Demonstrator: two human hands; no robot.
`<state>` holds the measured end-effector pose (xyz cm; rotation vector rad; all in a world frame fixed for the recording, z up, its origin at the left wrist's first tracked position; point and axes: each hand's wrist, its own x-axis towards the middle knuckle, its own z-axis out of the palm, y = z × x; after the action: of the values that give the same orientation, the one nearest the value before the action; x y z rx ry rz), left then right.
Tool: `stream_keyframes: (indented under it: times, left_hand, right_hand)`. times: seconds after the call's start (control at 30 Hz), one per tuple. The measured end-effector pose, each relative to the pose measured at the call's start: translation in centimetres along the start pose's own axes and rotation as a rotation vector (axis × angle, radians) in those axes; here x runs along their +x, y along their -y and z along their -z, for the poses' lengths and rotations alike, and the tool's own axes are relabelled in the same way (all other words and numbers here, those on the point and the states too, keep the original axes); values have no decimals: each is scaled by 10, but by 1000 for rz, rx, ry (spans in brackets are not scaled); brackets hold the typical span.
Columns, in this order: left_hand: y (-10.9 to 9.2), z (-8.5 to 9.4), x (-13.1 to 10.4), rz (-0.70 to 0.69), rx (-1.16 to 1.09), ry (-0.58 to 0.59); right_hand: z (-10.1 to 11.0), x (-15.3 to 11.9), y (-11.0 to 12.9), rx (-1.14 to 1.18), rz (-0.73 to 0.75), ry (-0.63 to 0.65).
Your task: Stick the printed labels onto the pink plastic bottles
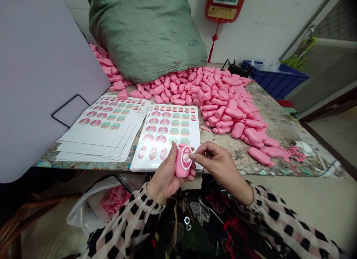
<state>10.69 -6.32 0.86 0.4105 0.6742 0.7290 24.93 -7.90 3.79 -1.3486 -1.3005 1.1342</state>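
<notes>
Pink bottle (pixel 182 171): roughly upright above laps' edge of the table, between both hands, its cap end away from the wearer.
Oval sticker (pixel 186 160): white-rimmed, pink, marked "BABY", lying on the bottle's facing side.
Left hand (pixel 167 174): closed around the bottle, thumb along one side, fingers behind and beneath.
Right hand (pixel 220 165): thumb and forefinger drawn together at the sticker's right part; whether they grip its edge or only press, I cannot tell.
Front sticker stack (pixel 174 123): white sheets just beyond the hands, with rows of pink and green stickers, pink ovals along the near row.
Left sticker stack (pixel 89 138): loosely fanned sheets beside it.
Bottle heap (pixel 223 95): many pink bottles, without stickers where visible, spread across the worn table (pixel 279 117).
Green sack (pixel 147 35): bulging behind and over part of the heap.
Pink scraps (pixel 296 153): near the table's right end.
Blue crate (pixel 279 78): at the far right, clear plastic inside.
Plastic bag (pixel 79 216): below the table at left, holding stickered bottles (pixel 115 199).
Red wall hanging (pixel 222 11): above, with a tassel.
</notes>
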Motion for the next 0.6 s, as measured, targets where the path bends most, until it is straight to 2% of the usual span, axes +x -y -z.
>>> stream_keyframes:
  times: [0.27, 0.6]
  left_hand:
    - [1, -8, -1, -58, 41, -23]
    - [-1, -8, 1, -77, 74, -37]
  right_hand:
    - [2, -3, -11, -51, -7, 60]
    - [4, -2, -19, -244, 72, 27]
